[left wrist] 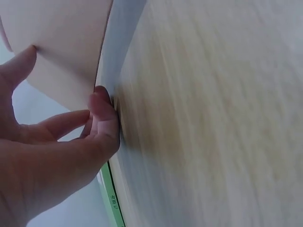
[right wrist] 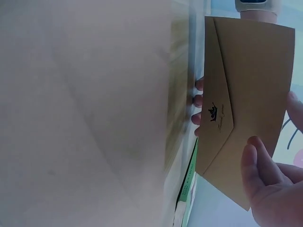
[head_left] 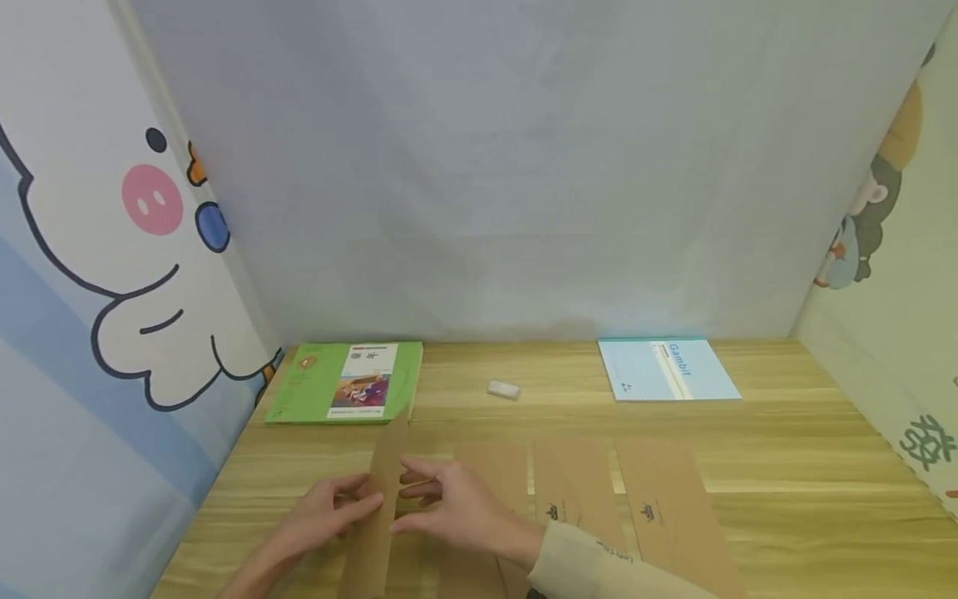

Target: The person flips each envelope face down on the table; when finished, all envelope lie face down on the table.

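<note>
A brown paper envelope (head_left: 380,507) stands tilted up on its long edge, gripped by my left hand (head_left: 325,512). In the left wrist view, the left thumb (left wrist: 21,66) presses its face while fingers curl at its lower edge. The right wrist view shows this envelope's (right wrist: 255,80) pointed flap and small black crown print. My right hand (head_left: 460,512) is at the envelope's right side, fingers loosely spread and close to its face; whether they touch it I cannot tell. Three more envelopes lie in a row to the right, the nearest (head_left: 490,466) partly under the right forearm.
At the back left lies a green book (head_left: 314,383) with a picture on its cover. A white eraser (head_left: 504,389) sits at the back middle. The light blue notebook (head_left: 644,374) is at the back right. Other envelopes (head_left: 576,474) (head_left: 666,482) lie flat on the wooden table (head_left: 808,466).
</note>
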`<state>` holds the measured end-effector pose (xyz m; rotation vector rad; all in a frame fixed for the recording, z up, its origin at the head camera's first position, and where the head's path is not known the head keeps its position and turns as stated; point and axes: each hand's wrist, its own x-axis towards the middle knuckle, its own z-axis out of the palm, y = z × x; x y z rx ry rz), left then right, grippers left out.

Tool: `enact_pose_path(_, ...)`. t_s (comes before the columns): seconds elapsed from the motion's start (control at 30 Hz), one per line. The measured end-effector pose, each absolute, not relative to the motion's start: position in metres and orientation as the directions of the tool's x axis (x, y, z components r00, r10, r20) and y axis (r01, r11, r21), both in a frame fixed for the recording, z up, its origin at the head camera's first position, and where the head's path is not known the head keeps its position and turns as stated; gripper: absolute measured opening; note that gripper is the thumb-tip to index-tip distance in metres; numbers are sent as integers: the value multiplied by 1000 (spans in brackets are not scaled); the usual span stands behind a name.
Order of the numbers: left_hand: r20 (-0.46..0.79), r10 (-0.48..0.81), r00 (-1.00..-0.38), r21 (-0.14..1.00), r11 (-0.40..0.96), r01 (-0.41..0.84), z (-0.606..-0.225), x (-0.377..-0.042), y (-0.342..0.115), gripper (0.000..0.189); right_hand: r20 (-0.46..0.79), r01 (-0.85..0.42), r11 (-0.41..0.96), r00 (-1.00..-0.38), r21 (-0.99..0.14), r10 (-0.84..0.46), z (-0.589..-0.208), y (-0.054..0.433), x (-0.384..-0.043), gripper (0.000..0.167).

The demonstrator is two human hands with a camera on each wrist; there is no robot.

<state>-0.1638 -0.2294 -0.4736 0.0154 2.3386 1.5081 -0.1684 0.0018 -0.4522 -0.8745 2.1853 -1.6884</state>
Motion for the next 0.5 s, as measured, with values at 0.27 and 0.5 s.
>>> enact_pose_path(0.27,-158,22,-987,846,519,-124,-476,-158,-228,66,113,-280,223,-822,-934,-559,-455,1,-170,73)
enact_pose_path(0.5,-129,-19,-992,817,564,-117,-477,-159,-229,64,86,-265,270,-842,-926,-532,-459,0,-172,72)
